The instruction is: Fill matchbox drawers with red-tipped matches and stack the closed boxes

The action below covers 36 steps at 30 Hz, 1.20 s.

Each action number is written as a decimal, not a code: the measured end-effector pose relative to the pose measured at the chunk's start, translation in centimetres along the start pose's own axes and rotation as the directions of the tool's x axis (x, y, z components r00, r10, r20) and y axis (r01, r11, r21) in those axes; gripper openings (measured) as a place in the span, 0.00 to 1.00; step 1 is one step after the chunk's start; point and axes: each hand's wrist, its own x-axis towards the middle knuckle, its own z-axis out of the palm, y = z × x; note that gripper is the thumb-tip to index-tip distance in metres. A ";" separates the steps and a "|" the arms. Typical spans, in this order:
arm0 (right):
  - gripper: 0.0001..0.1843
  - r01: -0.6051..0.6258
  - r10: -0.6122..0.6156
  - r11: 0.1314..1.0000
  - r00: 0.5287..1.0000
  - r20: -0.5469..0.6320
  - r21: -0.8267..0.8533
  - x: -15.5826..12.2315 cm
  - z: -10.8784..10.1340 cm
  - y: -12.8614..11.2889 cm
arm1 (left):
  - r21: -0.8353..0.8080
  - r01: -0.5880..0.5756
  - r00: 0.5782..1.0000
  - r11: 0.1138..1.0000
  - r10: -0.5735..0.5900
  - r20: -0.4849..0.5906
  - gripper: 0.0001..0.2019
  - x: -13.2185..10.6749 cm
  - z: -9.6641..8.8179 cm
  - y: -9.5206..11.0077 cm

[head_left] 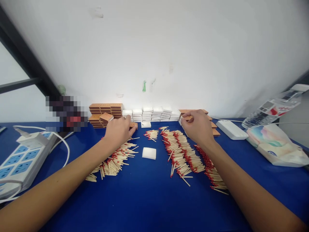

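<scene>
My left hand (pixel 119 129) reaches to the back of the table, its thumb and fingers closed around the end of an orange matchbox (pixel 134 125). My right hand (pixel 199 127) is at the back right, thumb and forefinger pinched at a white matchbox tray (pixel 180 120), mostly hidden by the hand. Between the hands stands a row of stacked white trays (pixel 156 113). A single tray (pixel 145 124) lies before them, and another white tray (pixel 149 153) rests mid-table. Red-tipped matches form a loose heap (pixel 116 161) under my left forearm and long rows (pixel 181 149) on the right.
Orange matchboxes are stacked at the back left (pixel 106 108) and behind my right hand (pixel 214 127). A power strip (pixel 21 158) with cables sits left. On the right are a white box (pixel 231 129), a tissue pack (pixel 276 145) and a plastic bottle (pixel 270 109). A wall bounds the back.
</scene>
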 end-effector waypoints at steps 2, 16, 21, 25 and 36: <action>0.07 0.007 -0.007 1.000 1.000 -0.007 0.002 0.1 -0.1 0.0 | 0.002 -0.013 1.000 1.000 0.013 0.001 0.25 0.8 0.5 0.2; 0.10 -0.031 0.031 0.999 0.999 -0.013 0.014 0.4 -0.7 -0.2 | 0.040 0.173 0.981 0.984 -0.169 -0.092 0.29 1.3 -1.4 -4.3; 0.09 -0.031 0.031 1.000 1.000 -0.004 0.003 0.3 -0.4 -0.2 | 0.021 0.309 0.951 0.951 -0.309 0.001 0.35 1.4 -2.2 -7.8; 0.08 -0.011 0.011 1.000 1.000 -0.010 0.018 0.2 -0.2 0.0 | -0.015 0.300 0.954 0.954 -0.300 0.014 0.33 1.5 -2.2 -8.3; 0.07 -0.030 0.030 1.000 1.000 -0.002 0.010 0.3 -0.4 -0.1 | 0.014 0.294 0.955 0.956 -0.294 0.026 0.36 1.7 -1.5 -8.1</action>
